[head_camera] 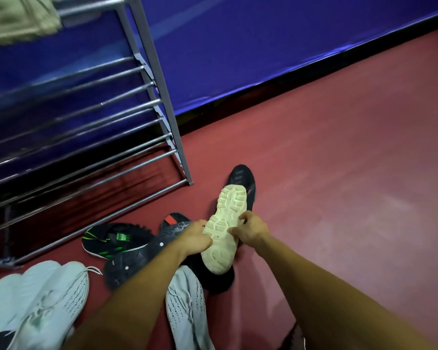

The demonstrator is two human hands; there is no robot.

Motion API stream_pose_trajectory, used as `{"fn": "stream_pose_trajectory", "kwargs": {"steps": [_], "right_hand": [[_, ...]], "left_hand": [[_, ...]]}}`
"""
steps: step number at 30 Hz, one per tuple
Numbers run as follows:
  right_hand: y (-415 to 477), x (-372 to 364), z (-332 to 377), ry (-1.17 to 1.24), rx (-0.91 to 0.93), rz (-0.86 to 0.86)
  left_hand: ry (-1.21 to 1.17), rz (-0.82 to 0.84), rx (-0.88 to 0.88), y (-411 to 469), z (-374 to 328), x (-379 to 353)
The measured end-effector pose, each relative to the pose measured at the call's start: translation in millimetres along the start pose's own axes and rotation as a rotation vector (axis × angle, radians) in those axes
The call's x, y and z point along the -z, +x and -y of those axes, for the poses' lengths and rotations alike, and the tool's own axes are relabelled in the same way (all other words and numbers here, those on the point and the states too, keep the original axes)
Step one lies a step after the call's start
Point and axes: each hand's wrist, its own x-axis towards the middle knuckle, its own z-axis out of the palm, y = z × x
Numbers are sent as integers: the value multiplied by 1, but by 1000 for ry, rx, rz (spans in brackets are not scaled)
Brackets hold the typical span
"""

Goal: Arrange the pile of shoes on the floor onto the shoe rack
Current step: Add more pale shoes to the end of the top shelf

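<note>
1. Head view, hands: the left hand (195, 239) and right hand (250, 229) are both clamped on one cream-soled shoe (224, 231), one at each side of its waist, fingers curled over the edges; the shoe is held sole-up, just above the pile and near the shoe rack's foot.
2. Head view, surroundings: the shoe rack (162, 97) stands to the left, its shelves made of thin metal rails with gaps between; a blurred olive shoe (18, 18) sits on an upper level; on the red floor (339, 198) lie a black sneaker (242, 175) partly under the held shoe, a black shoe with green stripes (111, 239), a black lugged-sole shoe (127, 263) on its side, a grey knit sneaker (185, 299) and a pair of pale mint knit sneakers (43, 294).
3. Risk, grip: the hold looks like an edge pinch on a smooth midsole; turning the shoe upright could let it slip back onto the pile.
4. Risk, snagging: the upper is hidden, so loose laces may catch the black sneaker and drag it along.
5. Risk, placement: set across too few rails, or toe-first into a gap, the shoe would likely tip or drop through.
6. Risk, reach: swinging left passes the forearms low over the pile; a brush could scatter the shoes.
</note>
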Motion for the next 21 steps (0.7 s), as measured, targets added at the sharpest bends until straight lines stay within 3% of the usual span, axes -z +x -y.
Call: {"fn": "stream_pose_trajectory", "kwargs": {"steps": [14,21], "right_hand": [[-99,55,110,-28,359,48],[-167,80,181,210,437,88]], "left_hand": [[-254,-227,-176,-121,-29,74],[-432,-390,-339,-204,-67,134]]}}
